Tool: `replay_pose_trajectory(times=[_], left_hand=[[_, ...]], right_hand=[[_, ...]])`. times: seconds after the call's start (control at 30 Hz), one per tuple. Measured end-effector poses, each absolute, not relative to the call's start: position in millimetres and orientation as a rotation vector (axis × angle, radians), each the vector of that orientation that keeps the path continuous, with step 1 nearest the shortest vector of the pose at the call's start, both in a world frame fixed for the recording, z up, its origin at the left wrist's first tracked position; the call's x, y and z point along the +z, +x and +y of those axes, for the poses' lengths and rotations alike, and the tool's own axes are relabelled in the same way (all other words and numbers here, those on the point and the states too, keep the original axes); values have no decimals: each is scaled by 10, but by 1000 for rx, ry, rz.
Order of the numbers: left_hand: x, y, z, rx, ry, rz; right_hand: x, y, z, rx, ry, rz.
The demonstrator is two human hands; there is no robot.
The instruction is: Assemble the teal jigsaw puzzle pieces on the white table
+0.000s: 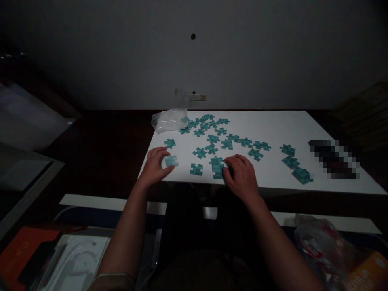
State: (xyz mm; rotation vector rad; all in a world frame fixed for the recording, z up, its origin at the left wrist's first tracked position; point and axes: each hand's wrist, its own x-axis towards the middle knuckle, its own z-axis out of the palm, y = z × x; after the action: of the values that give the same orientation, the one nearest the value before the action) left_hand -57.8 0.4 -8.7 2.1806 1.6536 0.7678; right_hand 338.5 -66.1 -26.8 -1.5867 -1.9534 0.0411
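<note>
Near the table's front left corner, my left hand (155,165) has its thumb and fingers closed around the edges of a teal puzzle piece (171,161). My right hand (241,174) is curled at the right side of what look like two joined puzzle pieces (216,168), its thumb and forefinger on their edge. A single puzzle piece (196,169) lies flat between the hands. Just beyond my left fingertips is another puzzle piece (170,143). The undersides of my right fingers are hidden.
Several loose puzzle pieces (213,138) spread across the white table (273,125). A clear plastic bag (170,120) lies at its back left corner. To the right are more pieces (291,162) and a dark, pixelated object (335,159). A wall with sockets (197,97) stands behind.
</note>
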Motion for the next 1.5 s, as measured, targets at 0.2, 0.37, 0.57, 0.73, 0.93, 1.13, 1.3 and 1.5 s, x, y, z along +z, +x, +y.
replay_pose_trajectory(times=[0.2,0.37,0.57,0.73,0.93,1.13,1.3,1.5], left_hand=[[-87,-522,-70,729,2191,1689],[-88,-618,9,679,2179,1621],[-83,-767,452,715,2089,1777],[-128,-674,781,541,2115,1876],[-211,-634,840,589,2146,1793],[-215,-651,816,660,2112,1756],[-177,-614,782,669,2098,1761],[-156,-571,770,625,2155,1778]], right_hand=[[-287,3395,-662,25,-1588,-1969],[-301,3400,-661,20,-1576,-1961],[-320,3408,-651,12,-1573,-1983],[-345,3413,-639,-20,-1568,-1979],[-348,3417,-645,-37,-1576,-1984],[-337,3413,-650,-33,-1602,-1978],[-337,3402,-655,-15,-1598,-1969],[-329,3386,-637,44,-1580,-1911]])
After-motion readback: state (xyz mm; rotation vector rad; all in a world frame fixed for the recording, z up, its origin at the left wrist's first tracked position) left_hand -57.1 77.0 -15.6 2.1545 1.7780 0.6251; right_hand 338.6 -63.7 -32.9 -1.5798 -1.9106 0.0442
